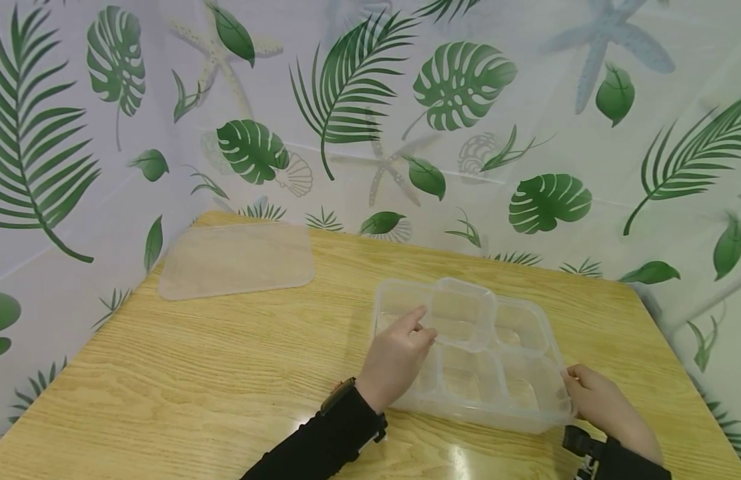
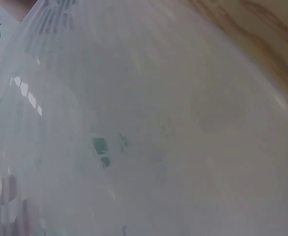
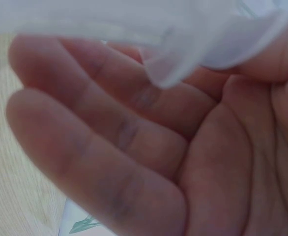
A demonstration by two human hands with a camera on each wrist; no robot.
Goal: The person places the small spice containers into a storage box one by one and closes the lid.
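Observation:
A wide translucent plastic container, divided into several compartments, stands at the table's right side. Over its back middle part, a small clear box sits raised and tilted above the neighbouring compartments. My left hand reaches over the container's left part and pinches the small box's left edge between thumb and forefinger. Cloudy plastic fills most of the left wrist view, with blurred fingers behind it at the lower left. With my right hand I hold the container's right rim; the right wrist view shows the fingers beneath that edge.
A flat translucent lid lies at the back left of the wooden table. Behind the table hangs a white sheet printed with green leaves, which also covers the left and right sides.

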